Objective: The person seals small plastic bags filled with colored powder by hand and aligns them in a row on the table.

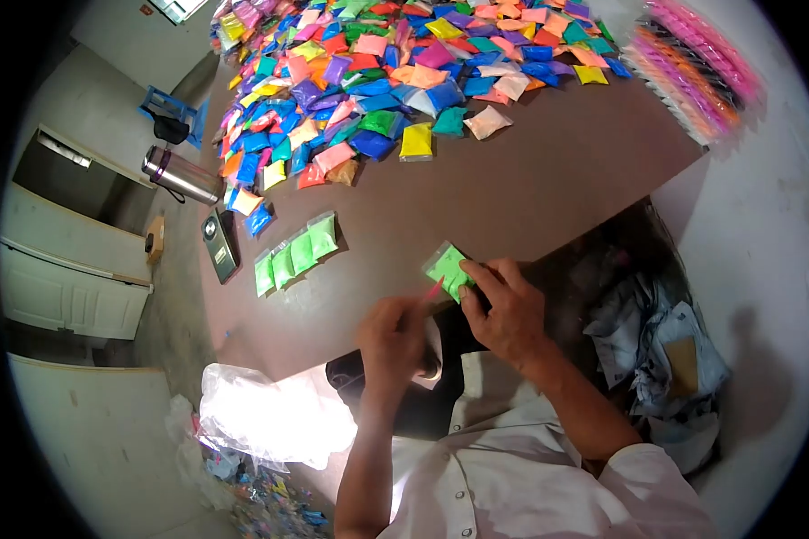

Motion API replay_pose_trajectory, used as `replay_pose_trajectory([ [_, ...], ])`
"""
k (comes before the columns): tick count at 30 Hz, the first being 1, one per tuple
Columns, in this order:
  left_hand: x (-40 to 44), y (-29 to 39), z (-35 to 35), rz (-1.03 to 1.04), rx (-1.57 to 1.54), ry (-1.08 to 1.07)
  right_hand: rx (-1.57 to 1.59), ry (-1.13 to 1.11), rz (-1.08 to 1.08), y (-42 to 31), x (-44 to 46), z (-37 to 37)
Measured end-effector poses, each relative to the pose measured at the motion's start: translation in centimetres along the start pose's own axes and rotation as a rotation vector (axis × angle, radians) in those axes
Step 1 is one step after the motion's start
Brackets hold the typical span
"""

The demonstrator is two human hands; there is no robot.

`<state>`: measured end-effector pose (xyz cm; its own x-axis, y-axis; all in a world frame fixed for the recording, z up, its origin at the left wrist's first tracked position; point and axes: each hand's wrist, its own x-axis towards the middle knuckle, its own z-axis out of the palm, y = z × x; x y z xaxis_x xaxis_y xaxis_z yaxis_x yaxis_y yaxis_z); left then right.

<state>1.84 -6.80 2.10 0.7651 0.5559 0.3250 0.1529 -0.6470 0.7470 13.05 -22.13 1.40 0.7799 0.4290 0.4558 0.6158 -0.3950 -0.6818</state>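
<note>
My right hand (pixel 505 310) is at the brown table's front edge, its thumb and fingers closed on a light green packet (pixel 444 264) in a clear wrapper. My left hand (pixel 394 340) is closed around a thin pink stick (pixel 435 290), whose tip reaches the lower left side of that packet. Most of the stick is hidden in the fist, so its kind is unclear. To the upper left, a row of several similar light green packets (pixel 302 252) lies side by side on the table.
A large heap of multicoloured packets (pixel 368 85) covers the far part of the table (pixel 548 184). Bundles of wrapped coloured strips (pixel 692 67) lie at the far right. A phone (pixel 220 244) and steel flask (pixel 182 173) are left; plastic bags (pixel 274 415) are below.
</note>
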Motion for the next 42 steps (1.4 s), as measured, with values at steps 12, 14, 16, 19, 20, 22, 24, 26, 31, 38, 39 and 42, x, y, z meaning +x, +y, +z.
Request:
replay_pose_trajectory([
  [12,4.4,-0.6,0.7,0.009,0.211,-0.068,0.094,-0.014,-0.034,1.1,0.2,0.1],
  [14,5.1,-0.4,0.4,-0.068,0.247,-0.028,0.109,-0.020,-0.046,1.3,0.2,0.1],
  [16,4.9,0.6,0.3,-0.045,0.189,-0.046,0.118,-0.007,-0.038,1.3,0.2,0.2],
  [19,4.5,2.6,0.8,0.100,0.136,-0.132,0.171,0.017,0.000,1.6,0.0,0.7],
  [20,4.5,2.8,1.0,0.163,0.138,-0.167,0.212,0.032,0.032,1.6,-0.1,0.8],
  [22,4.8,2.9,1.2,0.227,0.177,-0.213,0.193,0.028,0.006,1.7,-0.3,0.8],
  [24,5.5,2.7,1.7,0.230,0.212,-0.225,0.170,0.028,-0.019,1.9,-0.2,0.6],
  [26,6.5,1.6,2.0,0.135,0.345,-0.185,0.176,0.026,-0.035,1.8,0.0,0.5],
  [31,7.2,0.8,2.2,0.133,0.330,-0.126,0.174,0.037,-0.028,1.8,0.0,0.7],
  [38,7.1,3.2,2.2,0.282,0.313,-0.314,0.178,0.080,-0.086,2.0,0.1,0.9],
  [39,7.5,3.1,2.3,0.283,0.312,-0.311,0.177,0.081,-0.089,2.1,0.1,0.9],
  [42,8.7,2.2,2.4,0.217,0.414,-0.280,0.148,0.058,-0.072,2.1,0.0,0.8],
])
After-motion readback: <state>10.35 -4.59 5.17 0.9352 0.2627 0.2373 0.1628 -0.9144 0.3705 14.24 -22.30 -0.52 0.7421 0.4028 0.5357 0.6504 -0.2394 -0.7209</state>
